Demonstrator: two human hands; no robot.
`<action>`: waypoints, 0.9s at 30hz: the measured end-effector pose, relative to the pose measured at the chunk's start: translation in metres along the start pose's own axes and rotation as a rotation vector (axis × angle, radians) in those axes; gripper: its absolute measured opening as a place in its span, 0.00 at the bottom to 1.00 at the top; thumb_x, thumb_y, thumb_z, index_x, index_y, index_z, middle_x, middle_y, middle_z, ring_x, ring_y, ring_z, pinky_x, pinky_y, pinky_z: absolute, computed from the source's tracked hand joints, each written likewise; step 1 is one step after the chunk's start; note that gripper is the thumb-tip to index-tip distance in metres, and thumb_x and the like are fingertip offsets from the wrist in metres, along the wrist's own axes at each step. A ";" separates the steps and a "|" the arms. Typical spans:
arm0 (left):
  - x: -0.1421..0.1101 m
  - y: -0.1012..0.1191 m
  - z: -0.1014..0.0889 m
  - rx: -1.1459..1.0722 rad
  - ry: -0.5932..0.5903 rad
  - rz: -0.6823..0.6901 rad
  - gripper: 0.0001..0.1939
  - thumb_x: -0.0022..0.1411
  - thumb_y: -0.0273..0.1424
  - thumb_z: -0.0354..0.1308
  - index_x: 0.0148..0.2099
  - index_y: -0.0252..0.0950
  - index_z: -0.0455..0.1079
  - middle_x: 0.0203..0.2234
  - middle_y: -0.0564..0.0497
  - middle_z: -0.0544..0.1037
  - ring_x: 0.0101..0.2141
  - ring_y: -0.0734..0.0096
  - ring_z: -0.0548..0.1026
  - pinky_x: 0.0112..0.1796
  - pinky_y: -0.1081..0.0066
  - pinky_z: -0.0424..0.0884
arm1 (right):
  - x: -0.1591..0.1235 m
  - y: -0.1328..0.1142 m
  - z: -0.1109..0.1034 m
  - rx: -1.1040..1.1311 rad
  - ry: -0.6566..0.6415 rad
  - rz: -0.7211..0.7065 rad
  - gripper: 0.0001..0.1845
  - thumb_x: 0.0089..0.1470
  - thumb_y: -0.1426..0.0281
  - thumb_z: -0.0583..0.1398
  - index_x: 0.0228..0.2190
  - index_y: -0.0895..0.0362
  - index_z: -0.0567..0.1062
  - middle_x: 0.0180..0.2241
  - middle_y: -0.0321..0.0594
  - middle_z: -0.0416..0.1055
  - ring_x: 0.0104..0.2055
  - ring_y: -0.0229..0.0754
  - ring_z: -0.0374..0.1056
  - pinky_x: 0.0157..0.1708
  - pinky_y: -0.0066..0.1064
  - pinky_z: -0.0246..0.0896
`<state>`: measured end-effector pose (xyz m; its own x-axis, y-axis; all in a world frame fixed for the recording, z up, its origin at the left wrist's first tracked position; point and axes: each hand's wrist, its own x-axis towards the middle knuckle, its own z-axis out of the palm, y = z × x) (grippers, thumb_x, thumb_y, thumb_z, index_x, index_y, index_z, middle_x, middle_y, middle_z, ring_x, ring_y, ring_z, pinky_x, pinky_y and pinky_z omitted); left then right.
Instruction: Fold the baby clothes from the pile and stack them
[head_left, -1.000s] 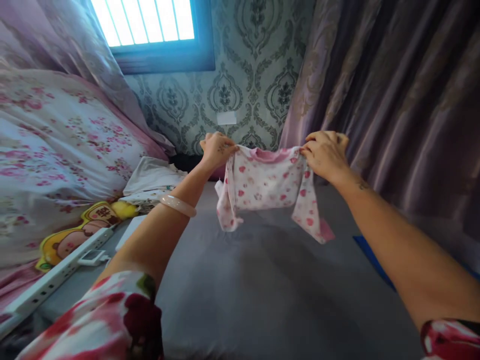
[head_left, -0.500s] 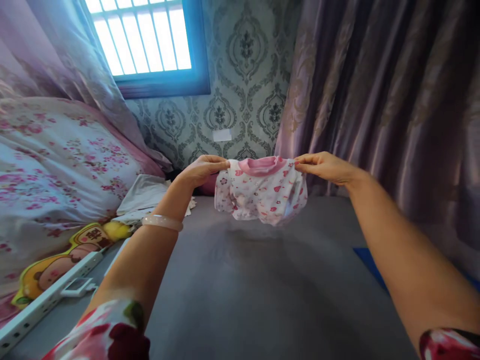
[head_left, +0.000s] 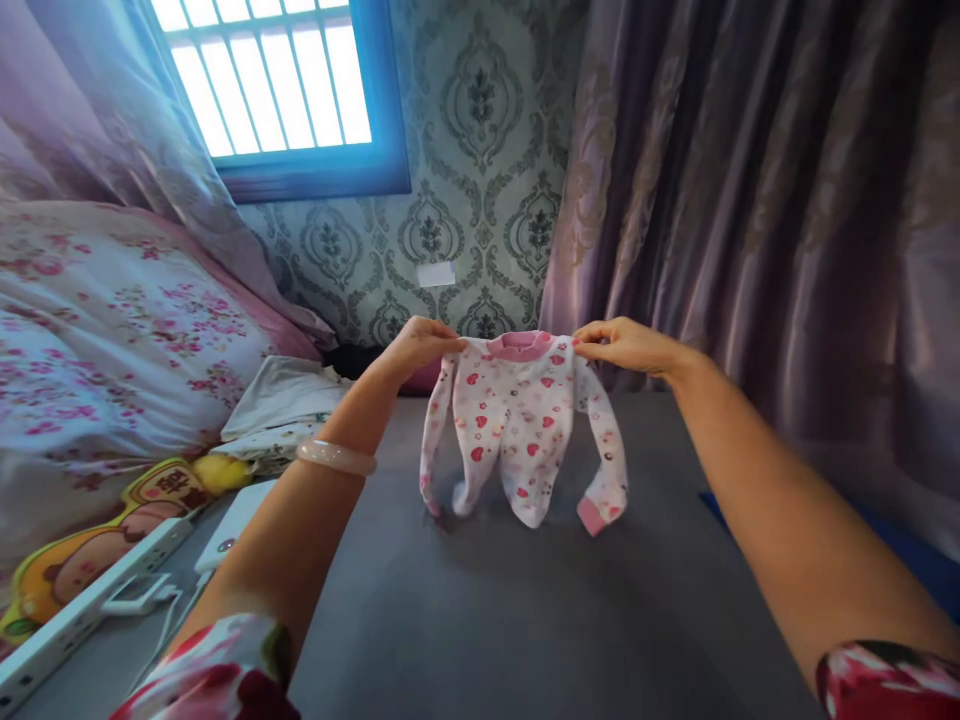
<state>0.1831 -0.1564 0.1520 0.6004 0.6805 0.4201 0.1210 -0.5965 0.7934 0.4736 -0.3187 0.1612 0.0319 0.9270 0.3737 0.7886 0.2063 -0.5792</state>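
Observation:
A small long-sleeved baby shirt [head_left: 517, 410], white with red hearts and flowers, hangs stretched between my two hands over the grey bed sheet [head_left: 480, 620]. Its pink collar faces up, and a pink cuff shows at the end of the sleeve on the right. My left hand [head_left: 424, 345] pinches the shoulder on the left between thumb and fingers. At the other shoulder, my right hand [head_left: 626, 345] grips the cloth in the same pinch. The lower edge hangs in two points.
Along the left lie a white power strip [head_left: 97, 610] with a plug and cable, a yellow cartoon cushion [head_left: 82, 560] and folded cloths [head_left: 274, 400]. Floral bedding [head_left: 150, 320] is heaped behind them. Purple curtains [head_left: 712, 200] hang at the right, above a blue item [head_left: 892, 550].
The shirt has dropped from a bunched, billowing shape to hanging longer, with its sleeves now down at the sides. Both hands have come slightly lower, still holding the shoulders.

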 end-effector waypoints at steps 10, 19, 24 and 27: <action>0.011 -0.027 0.006 -0.164 0.074 -0.012 0.18 0.40 0.41 0.71 0.30 0.33 0.78 0.26 0.49 0.80 0.29 0.70 0.74 0.35 0.69 0.69 | 0.016 0.026 0.006 0.039 0.194 0.106 0.12 0.52 0.61 0.63 0.29 0.58 0.79 0.28 0.37 0.75 0.33 0.40 0.69 0.37 0.30 0.64; 0.024 -0.044 0.019 -0.186 0.306 0.062 0.15 0.44 0.39 0.67 0.29 0.31 0.75 0.21 0.53 0.75 0.25 0.74 0.70 0.30 0.73 0.66 | 0.023 0.026 0.022 -0.353 0.440 0.080 0.12 0.56 0.65 0.58 0.33 0.59 0.79 0.29 0.41 0.76 0.30 0.40 0.67 0.33 0.30 0.59; 0.016 -0.045 0.018 -0.135 0.362 0.138 0.15 0.47 0.41 0.65 0.30 0.32 0.74 0.21 0.55 0.73 0.24 0.76 0.68 0.27 0.76 0.64 | 0.013 0.021 0.026 -0.302 0.491 0.014 0.13 0.58 0.62 0.57 0.35 0.58 0.78 0.31 0.42 0.76 0.31 0.42 0.68 0.34 0.32 0.60; -0.003 -0.034 0.013 -0.142 0.339 0.129 0.17 0.47 0.42 0.65 0.33 0.32 0.75 0.20 0.55 0.72 0.22 0.77 0.67 0.24 0.77 0.62 | -0.002 0.018 0.024 -0.129 0.420 -0.034 0.18 0.56 0.56 0.58 0.34 0.58 0.77 0.31 0.42 0.76 0.32 0.42 0.68 0.33 0.33 0.63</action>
<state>0.1876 -0.1440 0.1178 0.3054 0.7201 0.6230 -0.0632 -0.6375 0.7679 0.4727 -0.3088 0.1327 0.2305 0.7070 0.6686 0.8629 0.1690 -0.4763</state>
